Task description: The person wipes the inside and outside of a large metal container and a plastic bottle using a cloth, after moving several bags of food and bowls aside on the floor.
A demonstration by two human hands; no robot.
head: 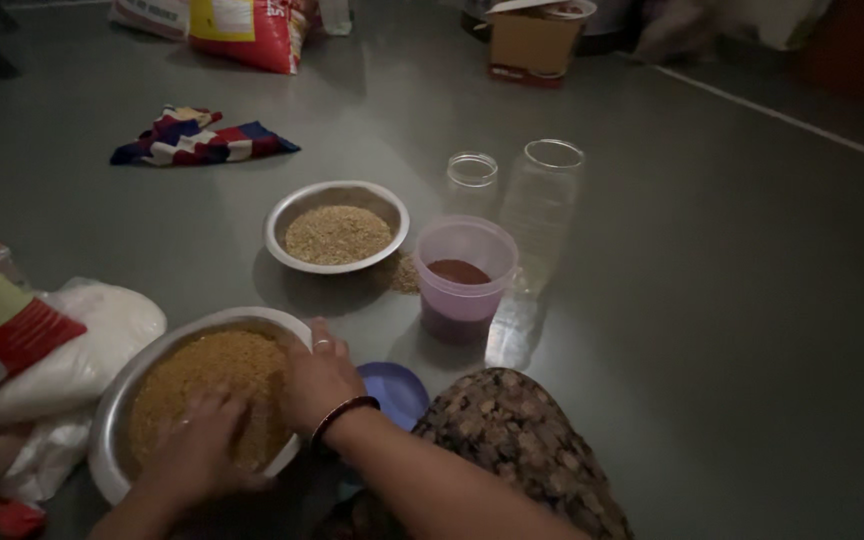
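Note:
A large steel bowl (117, 390) full of yellow-brown grain sits on the floor at lower left. My left hand (197, 445) rests palm down in the grain, fingers spread. My right hand (317, 378), with a ring and a dark bangle, lies on the bowl's right rim, touching the grain. A smaller steel bowl (282, 215) of lighter grain stands farther off. A pink plastic jar (464, 285) with reddish-brown contents stands open to the right.
A purple lid (397, 388) lies by my patterned knee (512, 440). Two empty clear jars (540, 205) stand behind the pink jar. White bags (92, 340) and a red packet (7, 320) sit at left. A folded cloth (197, 140), sacks and a cardboard box lie farther back.

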